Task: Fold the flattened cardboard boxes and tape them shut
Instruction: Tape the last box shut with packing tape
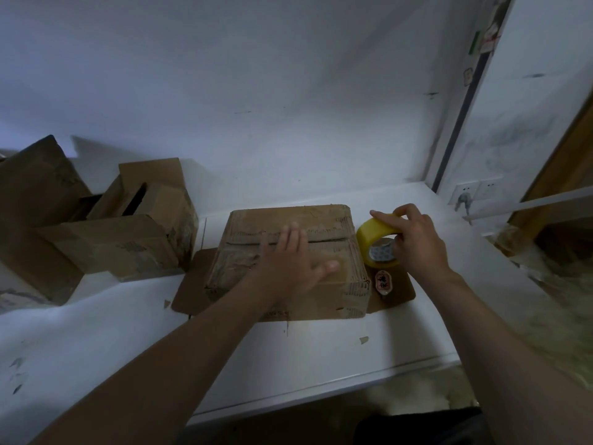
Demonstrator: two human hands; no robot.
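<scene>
in the head view, the cardboard box (324, 220) being worked on sits in the middle of the frame on the white worktop (288, 354), on top of a flat cardboard sheet (192, 284) that sticks out at both sides. its top flaps are folded down and meet along a seam across the lid, with a dark gap showing at the right part of that seam. the left hand (295, 264) lies flat on the lid with straight, spread fingers, pressing across the seam and gripping nothing. the right hand (414, 239) has its fingers curled over a yellow tape roll (375, 232), which stands on edge just beside the box's right side, above an oval label (382, 282) on the sheet. no strip looks laid on the seam yet, so taping seems about to start. the main risk is the flaps springing up if the left hand lifts to help find the tape's end, since only its pressure appears to hold them. the lid's skin looks torn, with bare ribbing, so tape may bond poorly there. pulling tape one-handed could also drag the light box sideways or lay the strip crooked over the gap. other boxes (128, 239) at the left of the frame stand well apart.
</scene>
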